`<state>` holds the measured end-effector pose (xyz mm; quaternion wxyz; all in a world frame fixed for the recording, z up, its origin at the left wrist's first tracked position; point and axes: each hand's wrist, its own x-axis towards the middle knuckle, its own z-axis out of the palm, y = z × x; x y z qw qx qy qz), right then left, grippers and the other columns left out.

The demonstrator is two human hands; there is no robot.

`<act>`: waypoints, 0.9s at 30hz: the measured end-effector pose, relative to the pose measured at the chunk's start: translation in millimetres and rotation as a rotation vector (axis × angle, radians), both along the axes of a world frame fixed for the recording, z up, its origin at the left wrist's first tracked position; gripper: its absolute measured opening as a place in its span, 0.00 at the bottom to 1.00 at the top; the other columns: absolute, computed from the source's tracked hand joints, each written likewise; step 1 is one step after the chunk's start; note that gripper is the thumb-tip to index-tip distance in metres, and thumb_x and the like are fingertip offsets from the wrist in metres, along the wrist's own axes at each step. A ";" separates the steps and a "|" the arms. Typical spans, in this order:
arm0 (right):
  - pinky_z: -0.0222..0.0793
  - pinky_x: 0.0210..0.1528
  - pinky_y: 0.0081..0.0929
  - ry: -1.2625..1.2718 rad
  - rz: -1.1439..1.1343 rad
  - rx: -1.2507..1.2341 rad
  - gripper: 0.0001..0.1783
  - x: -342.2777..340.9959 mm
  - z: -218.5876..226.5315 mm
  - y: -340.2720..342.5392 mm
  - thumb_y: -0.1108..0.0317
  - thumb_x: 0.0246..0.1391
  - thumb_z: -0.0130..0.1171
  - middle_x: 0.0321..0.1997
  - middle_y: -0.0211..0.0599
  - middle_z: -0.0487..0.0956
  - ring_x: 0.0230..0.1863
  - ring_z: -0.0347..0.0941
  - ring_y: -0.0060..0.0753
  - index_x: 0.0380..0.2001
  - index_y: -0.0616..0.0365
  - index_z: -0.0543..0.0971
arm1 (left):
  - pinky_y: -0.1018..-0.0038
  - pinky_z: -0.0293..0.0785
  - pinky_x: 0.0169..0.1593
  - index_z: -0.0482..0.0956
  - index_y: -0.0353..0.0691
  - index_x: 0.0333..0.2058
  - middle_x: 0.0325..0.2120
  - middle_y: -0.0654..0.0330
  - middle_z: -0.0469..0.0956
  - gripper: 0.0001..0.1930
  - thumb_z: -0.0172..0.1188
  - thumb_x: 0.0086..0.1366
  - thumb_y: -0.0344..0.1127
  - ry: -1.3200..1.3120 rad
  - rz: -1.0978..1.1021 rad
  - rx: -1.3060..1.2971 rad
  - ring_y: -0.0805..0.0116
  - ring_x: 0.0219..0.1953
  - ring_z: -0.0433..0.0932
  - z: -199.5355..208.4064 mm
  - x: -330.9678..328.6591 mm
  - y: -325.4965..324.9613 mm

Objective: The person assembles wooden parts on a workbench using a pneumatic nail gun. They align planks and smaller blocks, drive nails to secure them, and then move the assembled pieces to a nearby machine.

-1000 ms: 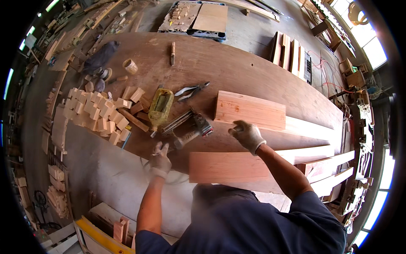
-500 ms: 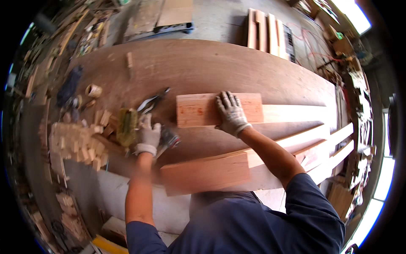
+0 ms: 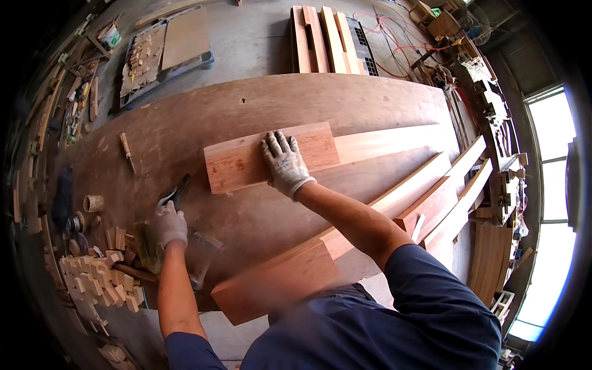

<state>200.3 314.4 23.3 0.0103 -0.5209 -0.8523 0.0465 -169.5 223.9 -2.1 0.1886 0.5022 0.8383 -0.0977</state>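
Note:
My right hand (image 3: 287, 165), in a worn pale work glove, lies flat on a reddish board (image 3: 237, 161), fingers spread over its face. That board overlaps a long, paler board (image 3: 388, 139) running off to the right. On the left, my gloved left hand (image 3: 169, 227) is somewhat blurred, its fingers closed around the near end of a dark-and-silver hand tool (image 3: 175, 192) that looks like pliers. A clear plastic bag (image 3: 203, 256) lies just right of that wrist. Close to my body rests another reddish board (image 3: 280, 277), joined to or overlapping a long strip.
Small wood blocks (image 3: 98, 280) are heaped at the left of the brown worktable (image 3: 345, 98). A tape roll (image 3: 94, 203) and a wood stick (image 3: 127, 152) lie beyond. Several long boards (image 3: 447, 197) stick out at right. Stacked planks (image 3: 324, 40) stand past the far edge.
My left hand has moved up to the pliers-like tool, its fingers now around the near end. My right hand stays flat on the board. The whole view has turned and shifted.

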 end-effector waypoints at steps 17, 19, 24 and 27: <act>0.48 0.82 0.52 0.322 -0.126 -0.099 0.43 -14.4 4.9 -41.5 0.53 0.55 0.71 0.79 0.55 0.63 0.82 0.52 0.58 0.69 0.64 0.71 | 0.73 0.70 0.29 0.78 0.37 0.46 0.27 0.65 0.76 0.08 0.55 0.79 0.35 -1.164 0.667 0.678 0.75 0.26 0.73 47.1 3.3 -19.8; 0.59 0.77 0.48 0.546 -0.095 -0.205 0.41 -24.5 23.9 -58.6 0.49 0.57 0.71 0.72 0.57 0.72 0.77 0.62 0.59 0.66 0.65 0.74 | 0.75 0.73 0.32 0.78 0.36 0.46 0.30 0.64 0.78 0.09 0.56 0.79 0.36 -1.176 0.485 0.758 0.76 0.27 0.75 75.1 31.8 -41.0; 0.77 0.55 0.30 1.275 -0.329 -0.915 0.36 -54.2 60.6 -105.9 0.39 0.65 0.66 0.54 0.48 0.82 0.54 0.80 0.35 0.54 0.66 0.80 | 0.80 0.71 0.37 0.80 0.35 0.50 0.31 0.65 0.78 0.13 0.62 0.74 0.38 -1.325 0.570 0.604 0.78 0.30 0.75 134.3 136.5 -94.1; 0.73 0.35 0.23 1.517 -0.352 -1.264 0.28 -45.1 61.6 -122.3 0.41 0.67 0.64 0.32 0.30 0.80 0.33 0.76 0.23 0.41 0.60 0.81 | 0.80 0.72 0.33 0.82 0.36 0.52 0.33 0.68 0.78 0.15 0.62 0.72 0.36 -1.420 0.626 0.573 0.78 0.29 0.74 145.8 180.6 -111.2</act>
